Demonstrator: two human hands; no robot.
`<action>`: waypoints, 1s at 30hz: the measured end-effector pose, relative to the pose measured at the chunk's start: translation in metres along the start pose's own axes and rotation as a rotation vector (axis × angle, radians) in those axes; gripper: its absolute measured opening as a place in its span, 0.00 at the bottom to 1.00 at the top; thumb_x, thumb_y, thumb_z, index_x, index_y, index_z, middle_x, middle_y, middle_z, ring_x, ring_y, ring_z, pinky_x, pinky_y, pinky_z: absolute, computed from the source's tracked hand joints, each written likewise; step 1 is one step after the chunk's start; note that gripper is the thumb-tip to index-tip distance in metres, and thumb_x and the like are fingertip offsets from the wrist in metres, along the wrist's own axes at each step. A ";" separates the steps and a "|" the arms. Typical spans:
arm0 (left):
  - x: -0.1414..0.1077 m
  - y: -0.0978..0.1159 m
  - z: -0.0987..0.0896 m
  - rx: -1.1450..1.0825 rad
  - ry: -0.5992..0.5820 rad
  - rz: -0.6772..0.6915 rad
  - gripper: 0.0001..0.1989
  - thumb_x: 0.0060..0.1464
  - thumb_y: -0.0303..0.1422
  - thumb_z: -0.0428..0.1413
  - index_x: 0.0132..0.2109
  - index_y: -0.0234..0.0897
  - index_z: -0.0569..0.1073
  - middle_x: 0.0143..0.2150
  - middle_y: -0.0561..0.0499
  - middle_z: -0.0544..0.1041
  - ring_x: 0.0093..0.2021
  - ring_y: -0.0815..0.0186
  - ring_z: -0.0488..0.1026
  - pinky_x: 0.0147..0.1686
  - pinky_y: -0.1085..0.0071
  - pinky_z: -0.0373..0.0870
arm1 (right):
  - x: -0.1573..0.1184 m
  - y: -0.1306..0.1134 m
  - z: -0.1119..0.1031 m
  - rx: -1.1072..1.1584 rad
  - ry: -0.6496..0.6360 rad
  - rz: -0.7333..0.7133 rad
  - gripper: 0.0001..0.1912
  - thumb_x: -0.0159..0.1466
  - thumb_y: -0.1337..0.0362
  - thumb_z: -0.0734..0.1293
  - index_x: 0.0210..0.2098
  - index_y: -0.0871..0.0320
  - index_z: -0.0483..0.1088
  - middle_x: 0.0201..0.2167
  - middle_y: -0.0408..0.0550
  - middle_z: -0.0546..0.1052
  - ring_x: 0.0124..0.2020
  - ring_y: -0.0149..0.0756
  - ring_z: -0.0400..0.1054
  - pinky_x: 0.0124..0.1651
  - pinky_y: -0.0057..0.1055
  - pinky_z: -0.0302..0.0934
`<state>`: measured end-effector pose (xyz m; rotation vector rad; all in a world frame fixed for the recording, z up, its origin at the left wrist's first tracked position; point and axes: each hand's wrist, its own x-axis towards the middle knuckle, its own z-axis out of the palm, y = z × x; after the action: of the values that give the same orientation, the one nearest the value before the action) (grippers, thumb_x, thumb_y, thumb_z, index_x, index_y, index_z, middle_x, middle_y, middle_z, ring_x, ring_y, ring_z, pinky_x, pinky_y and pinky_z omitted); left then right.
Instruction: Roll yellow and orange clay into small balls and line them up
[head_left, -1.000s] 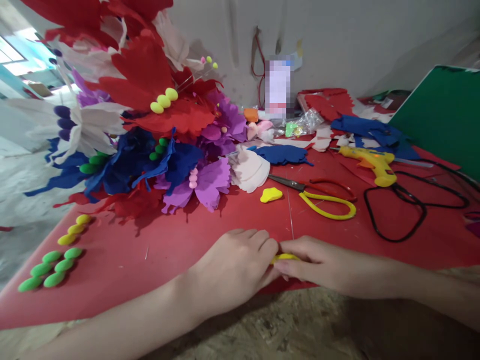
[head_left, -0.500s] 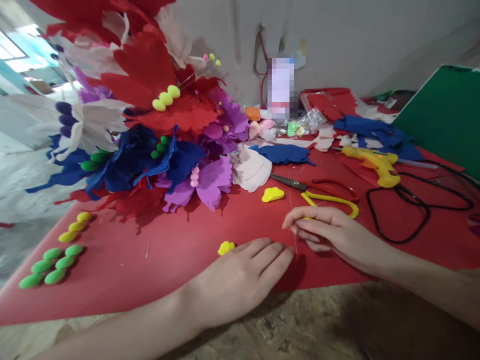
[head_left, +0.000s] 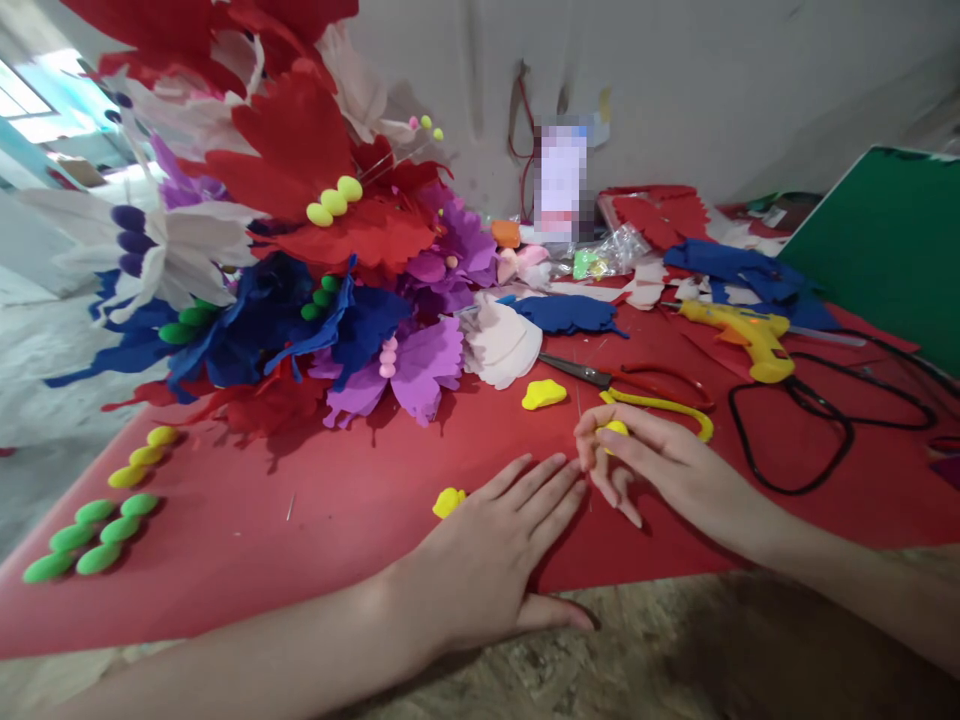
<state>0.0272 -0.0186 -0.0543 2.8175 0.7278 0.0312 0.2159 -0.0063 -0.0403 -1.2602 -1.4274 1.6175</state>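
the yellow ball sits in the right hand, between thumb and index finger, part of it showing. the near lump, also yellow, lies on the red bench just past the left hand, at its knuckle side; i cannot tell whether the two touch. the far lump, yellow too, lies farther up the bench, apart from both hands.

the right hand is pinched narrow on the ball, its other fingers loosely bent below and a little apart. the left hand is flat, palm down, fingers straight and slightly parted, thumb out to the side at the bench's near edge. i cannot tell whether anything is under its palm. its fingertips come close to the right hand's lower fingers.

beyond the right hand lie the scissors, blades toward the left, the hand covering part of the yellow handle. the white cutouts are near the far lump, and the glue gun is off to the right. at the left are the butterflies, three yellow ovals and six green ovals.
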 end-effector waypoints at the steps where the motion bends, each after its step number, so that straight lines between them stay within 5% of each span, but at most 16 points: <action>1: -0.001 0.000 0.000 -0.006 0.007 0.003 0.39 0.53 0.54 0.39 0.61 0.26 0.49 0.64 0.39 0.49 0.64 0.57 0.42 0.61 0.57 0.45 | 0.000 0.000 0.000 -0.026 0.038 -0.014 0.17 0.58 0.49 0.59 0.31 0.57 0.58 0.21 0.40 0.64 0.15 0.25 0.58 0.16 0.24 0.54; 5: -0.004 0.000 -0.003 -0.015 0.057 0.019 0.42 0.52 0.55 0.38 0.62 0.26 0.44 0.65 0.40 0.46 0.65 0.61 0.40 0.62 0.59 0.39 | 0.001 0.002 -0.003 -0.100 0.224 -0.038 0.21 0.55 0.44 0.60 0.27 0.57 0.59 0.16 0.36 0.58 0.12 0.21 0.51 0.14 0.21 0.48; 8: -0.008 0.002 -0.012 0.014 0.100 0.039 0.42 0.52 0.55 0.37 0.62 0.25 0.43 0.65 0.39 0.46 0.65 0.62 0.40 0.62 0.58 0.37 | 0.000 0.005 -0.004 -0.123 0.296 -0.076 0.18 0.56 0.46 0.60 0.28 0.56 0.60 0.22 0.40 0.62 0.22 0.25 0.61 0.23 0.21 0.59; 13: -0.024 -0.010 -0.029 0.098 0.255 -0.130 0.27 0.60 0.39 0.39 0.61 0.25 0.46 0.62 0.37 0.55 0.64 0.60 0.46 0.61 0.53 0.39 | -0.008 0.012 0.006 -0.553 0.130 -0.318 0.11 0.64 0.61 0.52 0.38 0.56 0.63 0.34 0.48 0.71 0.36 0.32 0.67 0.40 0.30 0.65; 16: -0.039 -0.026 -0.030 0.048 0.367 -0.307 0.21 0.59 0.26 0.36 0.59 0.27 0.49 0.59 0.38 0.60 0.62 0.62 0.52 0.61 0.53 0.46 | -0.010 0.022 0.018 -0.917 0.000 -0.577 0.17 0.62 0.71 0.50 0.45 0.63 0.64 0.41 0.55 0.73 0.43 0.36 0.68 0.45 0.34 0.65; 20: -0.053 -0.040 -0.021 -0.016 0.394 -0.323 0.20 0.56 0.22 0.37 0.56 0.31 0.54 0.56 0.41 0.64 0.60 0.65 0.56 0.59 0.59 0.54 | -0.008 0.036 0.032 -1.339 -0.044 -0.886 0.24 0.56 0.80 0.49 0.50 0.74 0.63 0.50 0.63 0.69 0.52 0.46 0.62 0.50 0.44 0.62; 24: -0.053 -0.037 -0.014 0.013 0.233 -0.302 0.22 0.56 0.24 0.37 0.57 0.28 0.55 0.58 0.39 0.63 0.60 0.62 0.57 0.59 0.54 0.52 | -0.005 0.038 0.036 -1.518 0.010 -0.935 0.22 0.62 0.69 0.51 0.50 0.78 0.63 0.52 0.68 0.65 0.53 0.52 0.60 0.47 0.45 0.64; 30: -0.050 -0.026 -0.007 0.087 0.081 -0.247 0.27 0.58 0.33 0.41 0.61 0.24 0.47 0.62 0.38 0.53 0.63 0.57 0.49 0.59 0.49 0.48 | -0.004 0.038 0.032 -1.529 -0.028 -0.883 0.38 0.60 0.45 0.52 0.52 0.76 0.61 0.54 0.66 0.63 0.55 0.48 0.58 0.51 0.42 0.60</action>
<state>-0.0295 -0.0185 -0.0512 2.7977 1.1164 0.0741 0.1921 -0.0301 -0.0773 -0.8764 -2.7720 -0.2615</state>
